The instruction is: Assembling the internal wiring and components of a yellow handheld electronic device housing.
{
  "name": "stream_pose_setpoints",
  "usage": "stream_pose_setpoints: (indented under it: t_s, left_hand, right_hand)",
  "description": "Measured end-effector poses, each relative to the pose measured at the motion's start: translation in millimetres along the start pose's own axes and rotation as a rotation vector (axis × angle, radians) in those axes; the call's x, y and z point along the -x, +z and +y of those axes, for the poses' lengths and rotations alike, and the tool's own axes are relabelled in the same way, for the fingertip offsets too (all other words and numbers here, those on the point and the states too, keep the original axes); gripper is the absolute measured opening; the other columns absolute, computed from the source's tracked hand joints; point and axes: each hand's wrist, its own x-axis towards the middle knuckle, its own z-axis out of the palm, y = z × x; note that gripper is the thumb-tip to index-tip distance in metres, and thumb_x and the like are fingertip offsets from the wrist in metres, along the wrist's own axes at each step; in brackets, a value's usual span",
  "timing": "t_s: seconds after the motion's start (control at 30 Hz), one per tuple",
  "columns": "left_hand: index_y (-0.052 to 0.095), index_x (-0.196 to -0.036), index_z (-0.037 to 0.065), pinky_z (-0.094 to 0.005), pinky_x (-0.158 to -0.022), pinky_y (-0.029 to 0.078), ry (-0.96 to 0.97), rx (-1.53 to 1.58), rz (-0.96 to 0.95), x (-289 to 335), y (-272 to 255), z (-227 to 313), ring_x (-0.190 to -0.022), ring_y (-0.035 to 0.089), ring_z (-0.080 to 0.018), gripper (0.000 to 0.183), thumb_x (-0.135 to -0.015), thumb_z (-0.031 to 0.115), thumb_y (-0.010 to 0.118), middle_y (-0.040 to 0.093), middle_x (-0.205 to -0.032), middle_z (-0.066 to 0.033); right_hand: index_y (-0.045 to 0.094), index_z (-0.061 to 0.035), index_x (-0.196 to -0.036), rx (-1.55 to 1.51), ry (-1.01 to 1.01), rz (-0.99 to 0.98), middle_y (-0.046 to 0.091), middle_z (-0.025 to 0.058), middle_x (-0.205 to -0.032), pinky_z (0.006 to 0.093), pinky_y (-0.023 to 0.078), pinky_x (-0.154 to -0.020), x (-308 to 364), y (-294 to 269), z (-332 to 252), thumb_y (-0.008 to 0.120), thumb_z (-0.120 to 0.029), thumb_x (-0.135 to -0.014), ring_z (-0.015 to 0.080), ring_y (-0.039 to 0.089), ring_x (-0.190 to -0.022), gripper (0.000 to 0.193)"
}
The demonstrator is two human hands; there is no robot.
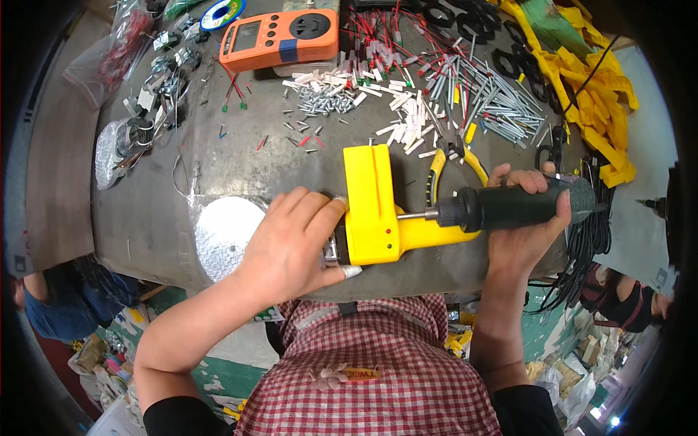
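Note:
A yellow plastic housing [372,207] with a handle lies on its side near the front edge of the workbench. My left hand [294,240] grips its left end, with a white covering on the thumb tip and fingers curled round the edge. In my right hand [531,196] is a dark electric screwdriver [512,206], held level and pointing left. Its metal bit reaches the right face of the housing; whether it sits on a screw is hidden. Behind the screwdriver lie yellow-and-black pliers [458,163]. Beside my left hand rests a round white reflector-like disc [229,236].
An orange meter [280,40] stands at the back. Loose screws [320,102], white connectors [407,116] and long metal rods [502,105] cover the bench behind the housing. Yellow parts [596,94] pile at the right, above black cables [589,240]. Other people sit at both sides.

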Motion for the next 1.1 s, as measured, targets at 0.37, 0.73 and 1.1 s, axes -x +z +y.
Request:
stream_pose_setpoints:
  t_s: [0.37,0.73,1.1]
  left_hand:
    - [0.055,-0.108,-0.001,-0.0425,-0.079,0.044,-0.081,-0.062,-0.052,-1.3,-0.7,3.3,-0.087,0.052,-0.0335,0.067,-0.051,0.025,0.082,0.053,-0.093,-0.0147]
    - [0.051,-0.111,-0.003,-0.0418,-0.081,0.041,-0.027,-0.080,-0.018,0.4,4.4,2.4,-0.092,0.051,-0.0331,0.073,-0.052,0.026,0.083,0.052,-0.100,-0.0162]
    - [0.051,-0.111,-0.002,-0.0443,-0.089,0.041,-0.042,-0.156,-0.008,1.2,5.8,8.3,-0.096,0.050,-0.0378,0.073,-0.050,0.023,0.084,0.052,-0.100,-0.0178]
  right_hand:
    - [0.048,-0.0100,-0.117,0.014,0.047,-0.013,0.045,0.0002,-0.082,0.0382,0.038,-0.088,28.0,-7.8,-17.2,0.054,-0.035,-0.087,0.0142,0.046,-0.080,0.039]
    - [0.051,-0.0099,-0.114,-0.136,-0.041,-0.110,0.047,-0.0014,-0.079,0.0505,0.022,-0.110,29.0,-23.3,-3.2,0.055,-0.034,-0.085,0.0123,0.048,-0.076,0.038]
    - [0.048,-0.0102,-0.120,-0.097,0.042,0.052,0.048,0.0007,-0.076,0.0420,0.040,-0.090,28.1,-11.0,-9.6,0.056,-0.041,-0.087,0.0153,0.047,-0.074,0.046]
